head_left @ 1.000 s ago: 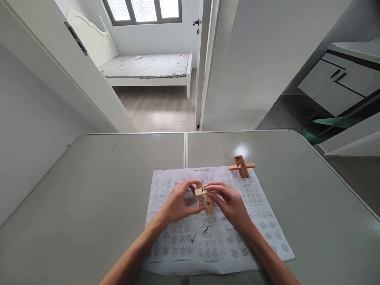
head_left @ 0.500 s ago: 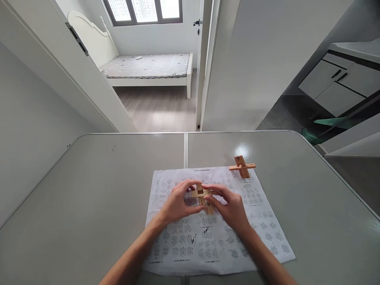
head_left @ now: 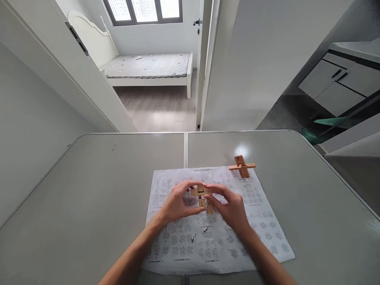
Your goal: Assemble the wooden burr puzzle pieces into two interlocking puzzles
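Note:
Between my two hands is a light wooden interlocking puzzle [head_left: 196,192], made of notched blocks crossing each other. My left hand [head_left: 177,202] grips its left side, with the index finger at the top and the thumb at the lower block. From the right, my right hand [head_left: 233,204] pinches the crossing bar between thumb and fingers. One wooden block [head_left: 210,209] sticks down below the right fingers. The fingertips hide parts of the joints. Underneath lies a printed paper sheet [head_left: 178,261] with rows of small puzzle diagrams.
A darker wooden cross-shaped puzzle [head_left: 242,167] stands at the sheet's upper right corner. The grey table [head_left: 74,206] has a seam down its middle. Beyond its far edge are a doorway, a bed [head_left: 148,67] and, at right, white cabinets [head_left: 341,75].
The wooden puzzle has tilted a little in my fingers, and a gap now shows between its crossing bar and the lower block. Both hands stay nearly in place.

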A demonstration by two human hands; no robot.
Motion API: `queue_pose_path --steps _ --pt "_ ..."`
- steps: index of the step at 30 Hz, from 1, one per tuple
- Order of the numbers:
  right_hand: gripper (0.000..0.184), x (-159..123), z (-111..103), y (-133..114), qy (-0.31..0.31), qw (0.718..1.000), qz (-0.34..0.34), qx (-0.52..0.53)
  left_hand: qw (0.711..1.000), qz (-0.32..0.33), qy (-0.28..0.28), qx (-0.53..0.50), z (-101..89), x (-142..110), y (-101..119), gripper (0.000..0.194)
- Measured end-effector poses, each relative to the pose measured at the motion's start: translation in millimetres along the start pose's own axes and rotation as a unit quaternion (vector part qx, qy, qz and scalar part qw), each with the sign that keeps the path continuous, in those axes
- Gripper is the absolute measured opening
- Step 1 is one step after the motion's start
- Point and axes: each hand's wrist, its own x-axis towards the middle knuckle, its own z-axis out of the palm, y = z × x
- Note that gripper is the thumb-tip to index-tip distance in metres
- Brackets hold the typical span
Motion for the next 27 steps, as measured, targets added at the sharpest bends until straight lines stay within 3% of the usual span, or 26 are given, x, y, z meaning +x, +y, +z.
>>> queue_pose_path --steps 14,27 --pt "0.017 2.7 0.1 -1.3 0.000 0.999 0.032 0.031 1.000 0.006 0.001 -0.021 -1.7 -0.9 3.4 0.060" --pt "0.005 0.7 -0.5 0.3 -0.009 0.999 -0.040 -0.026 1.000 0.002 -0.009 -0.025 -4.6 0.4 4.8 0.060"
